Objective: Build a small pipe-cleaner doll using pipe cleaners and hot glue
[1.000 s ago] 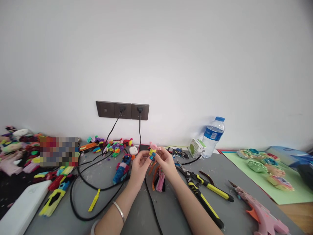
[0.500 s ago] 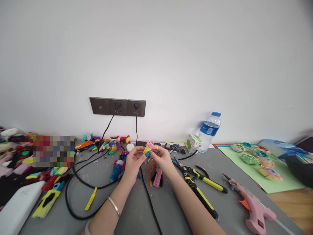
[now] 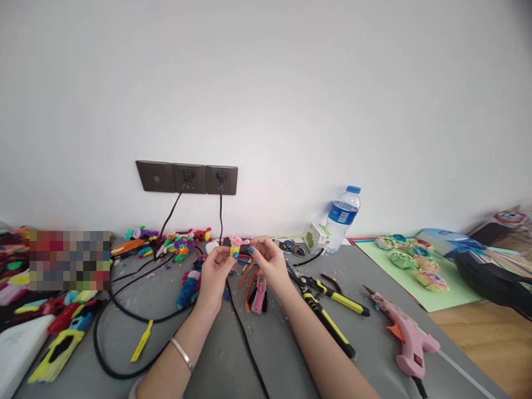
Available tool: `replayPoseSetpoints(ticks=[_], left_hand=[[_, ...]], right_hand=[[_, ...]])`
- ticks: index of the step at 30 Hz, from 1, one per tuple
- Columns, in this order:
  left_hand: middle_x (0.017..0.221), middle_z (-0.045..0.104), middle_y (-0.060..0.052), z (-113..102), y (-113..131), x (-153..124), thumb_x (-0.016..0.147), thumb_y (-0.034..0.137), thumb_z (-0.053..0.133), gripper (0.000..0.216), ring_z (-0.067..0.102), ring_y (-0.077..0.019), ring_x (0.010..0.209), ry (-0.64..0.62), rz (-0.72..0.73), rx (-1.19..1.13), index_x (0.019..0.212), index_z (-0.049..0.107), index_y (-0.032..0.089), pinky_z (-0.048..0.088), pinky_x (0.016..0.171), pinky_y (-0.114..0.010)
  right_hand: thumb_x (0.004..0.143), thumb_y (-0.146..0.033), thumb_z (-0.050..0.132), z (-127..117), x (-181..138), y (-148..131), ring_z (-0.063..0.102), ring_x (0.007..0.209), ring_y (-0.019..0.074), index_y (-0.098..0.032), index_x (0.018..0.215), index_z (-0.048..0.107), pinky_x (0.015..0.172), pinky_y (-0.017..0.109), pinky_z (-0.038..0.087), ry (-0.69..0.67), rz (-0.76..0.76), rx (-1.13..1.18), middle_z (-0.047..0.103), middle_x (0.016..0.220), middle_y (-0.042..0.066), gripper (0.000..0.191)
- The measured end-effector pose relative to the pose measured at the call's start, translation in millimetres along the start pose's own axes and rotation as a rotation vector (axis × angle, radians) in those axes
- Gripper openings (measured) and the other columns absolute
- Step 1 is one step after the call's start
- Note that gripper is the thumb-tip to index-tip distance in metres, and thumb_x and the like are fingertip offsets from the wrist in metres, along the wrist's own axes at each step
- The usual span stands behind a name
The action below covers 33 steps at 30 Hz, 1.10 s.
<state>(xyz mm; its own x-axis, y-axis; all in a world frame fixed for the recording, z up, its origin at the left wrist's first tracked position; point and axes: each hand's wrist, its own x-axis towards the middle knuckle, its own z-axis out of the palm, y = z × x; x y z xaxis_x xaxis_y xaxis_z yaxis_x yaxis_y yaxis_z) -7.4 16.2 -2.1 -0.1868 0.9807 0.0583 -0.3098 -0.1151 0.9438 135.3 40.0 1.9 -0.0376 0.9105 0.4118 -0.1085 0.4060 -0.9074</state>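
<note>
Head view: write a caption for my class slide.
Left hand pinching a pink-and-yellow piece, right hand beside it, pliers and glue gun on grey table.

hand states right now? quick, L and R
Left hand: closed, pinching the pink-and-yellow pipe-cleaner piece.
Right hand: fingers curled right beside the piece's pink end; can't tell whether they grip it.
</note>
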Motion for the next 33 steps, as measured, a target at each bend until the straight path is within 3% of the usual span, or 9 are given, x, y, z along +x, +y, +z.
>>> replayPoseSetpoints(ticks=[11, 20, 33], left_hand=[[0.086, 0.068, -0.004, 0.6, 1.3, -0.6, 0.068, 0.034, 0.073, 0.025, 0.064, -0.0193, 0.084, -0.087, 0.078, 0.112, 0.085, 0.065, 0.018, 0.050, 0.068, -0.026], [0.085, 0.071, -0.005, -0.4, 1.0, -0.9, 0.067, 0.034, 0.074, 0.024, 0.066, -0.0203, 0.084, -0.093, 0.082, 0.148, 0.083, 0.067, 0.018, 0.051, 0.070, -0.027], [0.085, 0.073, -0.007, -0.7, -0.1, -0.3, 0.064, 0.036, 0.077, 0.026, 0.066, -0.0210, 0.079, -0.058, 0.108, 0.136, 0.081, 0.070, 0.017, 0.052, 0.070, -0.030]], right_hand=[[0.077, -0.047, 0.069, -0.7, 3.1, 1.6, 0.049, 0.062, 0.0138, -0.019, 0.078, 0.061, 0.056, 0.025, 0.039, 0.040, 0.012, 0.010, 0.058, 0.070, 0.001, 0.028], [0.081, -0.038, 0.064, -3.9, 2.8, -1.5, 0.041, 0.058, 0.0118, -0.019, 0.075, 0.056, 0.054, 0.024, 0.032, -0.010, 0.007, -0.018, 0.049, 0.066, -0.002, 0.021], [0.080, -0.037, 0.064, -6.6, 2.9, -5.5, 0.041, 0.058, 0.0125, -0.019, 0.074, 0.057, 0.054, 0.025, 0.033, -0.002, -0.015, -0.087, 0.050, 0.064, -0.002, 0.020]])
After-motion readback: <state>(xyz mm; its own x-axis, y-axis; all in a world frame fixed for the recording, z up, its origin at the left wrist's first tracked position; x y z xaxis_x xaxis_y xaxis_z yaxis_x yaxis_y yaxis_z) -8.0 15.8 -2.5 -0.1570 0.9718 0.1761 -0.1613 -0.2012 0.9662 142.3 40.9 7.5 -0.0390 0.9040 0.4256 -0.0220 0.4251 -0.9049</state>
